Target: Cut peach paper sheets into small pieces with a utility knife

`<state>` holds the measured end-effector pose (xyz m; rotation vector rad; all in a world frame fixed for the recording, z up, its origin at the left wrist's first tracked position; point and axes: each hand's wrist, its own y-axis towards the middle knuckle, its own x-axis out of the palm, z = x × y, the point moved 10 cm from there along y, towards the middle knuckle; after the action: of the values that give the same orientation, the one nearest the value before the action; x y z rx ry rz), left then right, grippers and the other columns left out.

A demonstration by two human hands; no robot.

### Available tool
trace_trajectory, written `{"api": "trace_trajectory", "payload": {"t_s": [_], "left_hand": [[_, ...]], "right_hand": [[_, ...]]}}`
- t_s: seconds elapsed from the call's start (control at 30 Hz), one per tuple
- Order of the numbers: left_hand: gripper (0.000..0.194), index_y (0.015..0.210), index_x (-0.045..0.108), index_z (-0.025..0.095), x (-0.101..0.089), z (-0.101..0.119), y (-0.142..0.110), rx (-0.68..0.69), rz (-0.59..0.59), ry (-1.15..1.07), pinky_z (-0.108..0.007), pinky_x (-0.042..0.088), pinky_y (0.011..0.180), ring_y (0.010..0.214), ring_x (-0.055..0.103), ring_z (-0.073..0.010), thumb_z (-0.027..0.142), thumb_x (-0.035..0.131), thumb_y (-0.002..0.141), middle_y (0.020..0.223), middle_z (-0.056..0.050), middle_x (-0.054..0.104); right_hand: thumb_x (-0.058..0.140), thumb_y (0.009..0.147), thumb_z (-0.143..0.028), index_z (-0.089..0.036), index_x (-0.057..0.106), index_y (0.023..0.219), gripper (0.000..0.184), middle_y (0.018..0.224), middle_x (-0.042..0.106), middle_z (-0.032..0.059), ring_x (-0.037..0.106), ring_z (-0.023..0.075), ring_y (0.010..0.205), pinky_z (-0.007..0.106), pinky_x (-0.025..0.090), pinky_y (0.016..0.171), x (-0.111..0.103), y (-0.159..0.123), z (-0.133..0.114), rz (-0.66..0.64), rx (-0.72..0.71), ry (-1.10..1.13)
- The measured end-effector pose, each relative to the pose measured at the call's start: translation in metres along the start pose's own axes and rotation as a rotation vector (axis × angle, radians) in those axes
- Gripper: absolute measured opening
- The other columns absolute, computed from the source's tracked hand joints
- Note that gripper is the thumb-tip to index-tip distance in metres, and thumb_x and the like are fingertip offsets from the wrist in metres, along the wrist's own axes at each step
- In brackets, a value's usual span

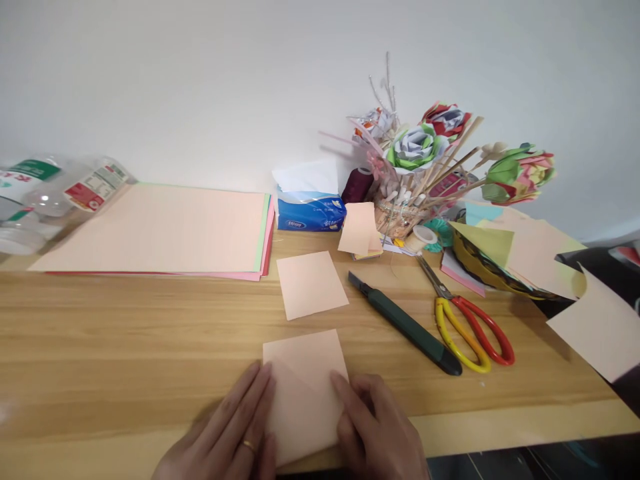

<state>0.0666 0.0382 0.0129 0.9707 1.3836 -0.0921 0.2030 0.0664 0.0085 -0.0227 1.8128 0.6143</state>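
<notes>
Touching a peach paper square (303,400) on the wooden surface (150,347), between left grip (227,430) and right grip (380,427). Meeting opposite edges with left flattened, unclenched, right curled; cannot tell whether pinching.

Paper flowers (417,148) and scissors (443,291) mark a craft table (150,347).

Nothing legible for certain. Blue plastic tissue pack (310,217), mid back edge of the brown wood-grain table (150,347): oval brand logo and small white print on the front, too blurred to read. Clear plastic bottles, table's back left corner: red-and-white label (96,187) and green-and-white label (31,175), print unreadable.
</notes>
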Motion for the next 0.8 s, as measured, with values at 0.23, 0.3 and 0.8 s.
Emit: {"api": "trace_trajectory", "payload": {"t_s": [0.23,0.3,0.8], "left_hand": [[0.038,0.117,0.058,0.009,-0.002,-0.005,0.008,-0.026,-0.023,0.042,-0.028,0.041,0.097,0.114,0.055,-0.0223,0.027,0.051,0.085,0.125,-0.009,0.059],[0.038,0.117,0.058,0.008,-0.001,-0.006,0.013,-0.036,-0.041,0.045,-0.031,0.045,0.094,0.119,0.051,-0.0265,0.029,0.05,0.086,0.127,-0.011,0.057],[0.033,0.112,0.06,0.016,0.016,0.002,0.037,0.198,-0.096,-0.039,-0.03,0.051,0.086,0.108,0.06,-0.0154,0.016,0.032,0.094,0.121,-0.003,0.062]], "right_hand": [[0.042,0.079,-0.013,-0.021,0.064,0.105,0.035,0.078,0.058,0.0054,0.055,0.019,0.069,0.03,0.046,0.058,-0.013,0.016,-0.002,0.022,-0.081,-0.049],[0.045,0.078,-0.015,-0.023,0.065,0.103,0.033,0.082,0.06,0.0059,0.055,0.0212,0.074,0.033,0.045,0.06,-0.017,0.025,0.001,0.029,-0.065,-0.08],[0.038,0.093,-0.032,-0.008,0.063,0.107,0.037,0.113,0.065,0.0094,0.053,0.0199,0.114,0.034,0.033,0.102,-0.017,0.017,-0.046,0.193,-0.285,-0.05]]}}
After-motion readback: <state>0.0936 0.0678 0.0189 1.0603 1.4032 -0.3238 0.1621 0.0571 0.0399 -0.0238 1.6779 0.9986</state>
